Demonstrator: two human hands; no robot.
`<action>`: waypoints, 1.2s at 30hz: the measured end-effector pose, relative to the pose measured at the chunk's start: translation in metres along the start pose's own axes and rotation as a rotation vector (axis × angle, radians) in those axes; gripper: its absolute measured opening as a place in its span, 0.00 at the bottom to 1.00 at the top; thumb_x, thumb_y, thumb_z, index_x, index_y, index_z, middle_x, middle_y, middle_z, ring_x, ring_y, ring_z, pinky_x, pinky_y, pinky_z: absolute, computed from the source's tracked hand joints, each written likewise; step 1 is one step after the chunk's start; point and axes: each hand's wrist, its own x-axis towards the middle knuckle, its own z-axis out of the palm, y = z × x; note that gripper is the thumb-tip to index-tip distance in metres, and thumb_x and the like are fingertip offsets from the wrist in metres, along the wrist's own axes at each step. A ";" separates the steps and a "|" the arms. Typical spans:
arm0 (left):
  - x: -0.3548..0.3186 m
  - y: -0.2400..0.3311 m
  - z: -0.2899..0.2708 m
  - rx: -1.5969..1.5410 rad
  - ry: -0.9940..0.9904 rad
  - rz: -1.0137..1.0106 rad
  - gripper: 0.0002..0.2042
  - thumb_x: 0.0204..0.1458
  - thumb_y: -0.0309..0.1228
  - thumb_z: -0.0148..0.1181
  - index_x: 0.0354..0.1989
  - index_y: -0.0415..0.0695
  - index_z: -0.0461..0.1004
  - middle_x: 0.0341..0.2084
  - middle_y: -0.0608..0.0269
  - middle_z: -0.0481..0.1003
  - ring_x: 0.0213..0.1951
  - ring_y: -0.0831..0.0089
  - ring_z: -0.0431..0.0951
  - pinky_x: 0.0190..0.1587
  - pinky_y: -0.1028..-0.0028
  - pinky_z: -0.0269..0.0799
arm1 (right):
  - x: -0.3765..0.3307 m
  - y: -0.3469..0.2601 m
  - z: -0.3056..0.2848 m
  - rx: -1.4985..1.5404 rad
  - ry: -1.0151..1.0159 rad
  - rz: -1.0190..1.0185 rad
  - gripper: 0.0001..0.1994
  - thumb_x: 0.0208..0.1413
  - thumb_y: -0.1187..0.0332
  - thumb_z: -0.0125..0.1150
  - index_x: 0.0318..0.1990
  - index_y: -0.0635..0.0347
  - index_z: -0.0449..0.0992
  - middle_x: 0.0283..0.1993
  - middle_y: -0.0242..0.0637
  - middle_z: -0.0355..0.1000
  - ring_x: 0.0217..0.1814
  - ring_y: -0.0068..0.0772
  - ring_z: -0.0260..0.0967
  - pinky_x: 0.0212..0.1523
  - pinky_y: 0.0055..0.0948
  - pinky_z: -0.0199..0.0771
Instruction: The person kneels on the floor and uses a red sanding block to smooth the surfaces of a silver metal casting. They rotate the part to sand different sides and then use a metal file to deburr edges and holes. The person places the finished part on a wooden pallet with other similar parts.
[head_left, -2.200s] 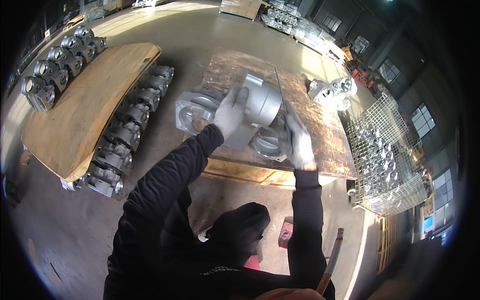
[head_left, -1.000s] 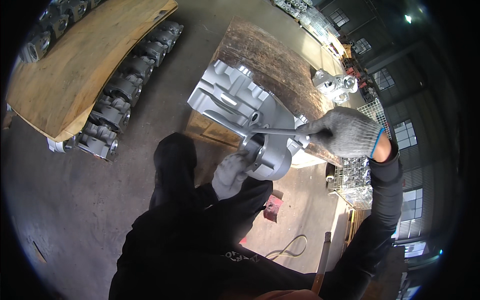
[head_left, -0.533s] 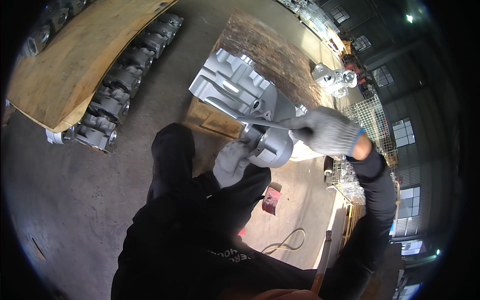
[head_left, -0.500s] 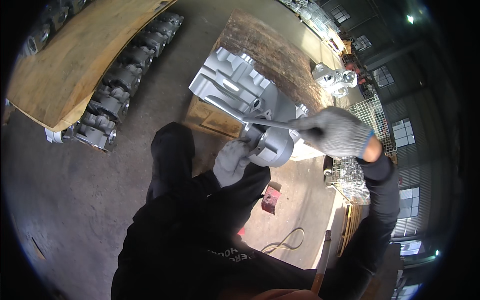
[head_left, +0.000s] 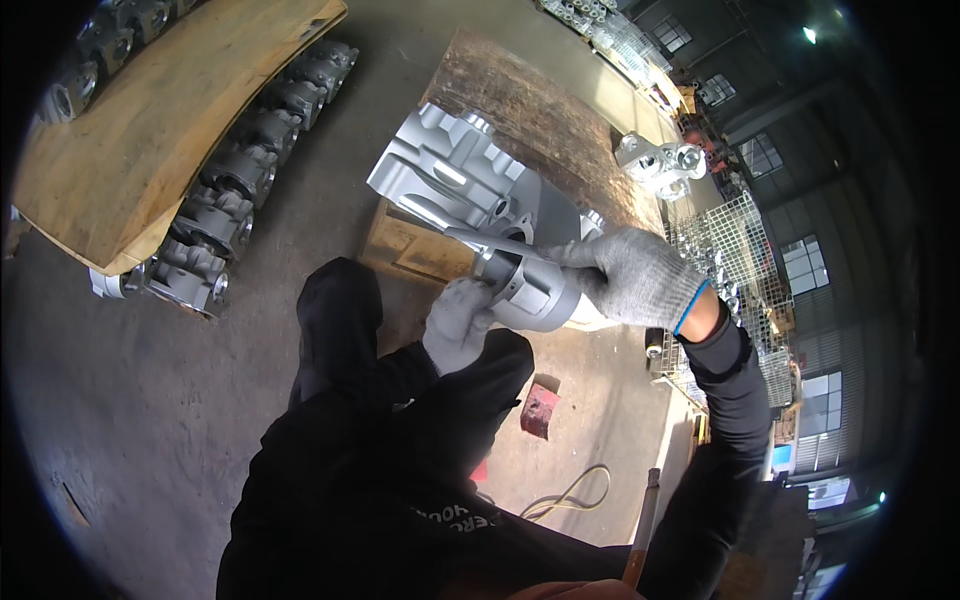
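A large silver-grey metal casting (head_left: 450, 165) with ribs, bosses and a round hollow end lies tilted on a wooden bench in front of me. My right hand (head_left: 635, 280), in a grey knit glove with a blue cuff edge, is closed around a long flat grey bar that looks like a file (head_left: 490, 240). That bar lies across the opening of the round end. Below the opening, my gloved left hand (head_left: 458, 325) grips the rim of the casting, its fingertips partly hidden at the edge.
The worn wooden bench (head_left: 510, 95) extends beyond the casting, with another silver casting (head_left: 660, 165) at its far right. Several castings (head_left: 240, 165) line the left beside a plywood sheet (head_left: 150, 120). A red piece (head_left: 540, 410) and a looped hose (head_left: 575, 500) lie on the floor. Wire cages (head_left: 735, 250) stand right.
My right hand has moved slightly left and down, drawing closer to the round end as the file shifts over the opening. The left hand stays on the rim. The whole view has shifted a little.
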 end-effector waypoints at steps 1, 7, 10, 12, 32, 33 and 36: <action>0.002 0.001 0.000 0.003 -0.005 0.008 0.11 0.63 0.34 0.54 0.44 0.38 0.74 0.39 0.45 0.77 0.44 0.38 0.76 0.49 0.48 0.73 | -0.004 0.003 0.000 -0.006 -0.039 0.035 0.22 0.59 0.69 0.64 0.60 0.37 0.84 0.41 0.44 0.84 0.40 0.48 0.83 0.46 0.40 0.83; 0.008 0.010 0.003 -0.020 0.015 -0.102 0.10 0.63 0.34 0.54 0.42 0.40 0.73 0.37 0.45 0.76 0.43 0.39 0.75 0.48 0.49 0.72 | -0.014 -0.002 0.007 -0.044 0.075 0.009 0.19 0.63 0.68 0.64 0.60 0.39 0.83 0.37 0.44 0.83 0.34 0.43 0.83 0.42 0.38 0.84; 0.012 0.012 0.002 -0.042 0.004 -0.125 0.10 0.64 0.34 0.53 0.42 0.40 0.73 0.36 0.45 0.75 0.43 0.39 0.75 0.47 0.50 0.72 | -0.012 -0.008 0.004 -0.023 0.131 -0.079 0.18 0.64 0.70 0.67 0.60 0.47 0.84 0.37 0.47 0.84 0.33 0.40 0.84 0.42 0.35 0.85; 0.014 0.010 0.001 -0.046 0.001 -0.090 0.09 0.64 0.34 0.53 0.42 0.40 0.73 0.36 0.46 0.75 0.42 0.40 0.75 0.47 0.51 0.71 | -0.011 -0.007 -0.001 0.036 -0.044 0.096 0.18 0.65 0.68 0.66 0.61 0.48 0.83 0.38 0.46 0.84 0.34 0.41 0.84 0.43 0.35 0.84; 0.025 0.015 0.003 -0.091 0.009 -0.098 0.06 0.58 0.28 0.54 0.39 0.41 0.73 0.34 0.47 0.74 0.42 0.42 0.75 0.45 0.54 0.71 | 0.007 0.037 -0.009 0.687 -0.341 0.205 0.21 0.72 0.67 0.59 0.69 0.64 0.73 0.25 0.29 0.76 0.19 0.12 0.67 0.20 0.18 0.68; 0.025 0.017 0.004 -0.098 0.020 -0.111 0.06 0.59 0.29 0.54 0.40 0.41 0.73 0.34 0.47 0.74 0.42 0.42 0.75 0.45 0.54 0.71 | 0.010 0.041 -0.005 0.729 -0.307 0.084 0.22 0.72 0.67 0.59 0.69 0.64 0.74 0.26 0.29 0.76 0.20 0.12 0.67 0.21 0.18 0.67; 0.028 0.020 0.006 -0.118 0.053 -0.137 0.08 0.61 0.31 0.54 0.42 0.40 0.74 0.34 0.47 0.74 0.41 0.43 0.74 0.45 0.54 0.71 | 0.007 0.052 -0.004 0.772 -0.319 0.140 0.22 0.72 0.64 0.60 0.68 0.63 0.75 0.32 0.31 0.78 0.27 0.15 0.69 0.28 0.19 0.70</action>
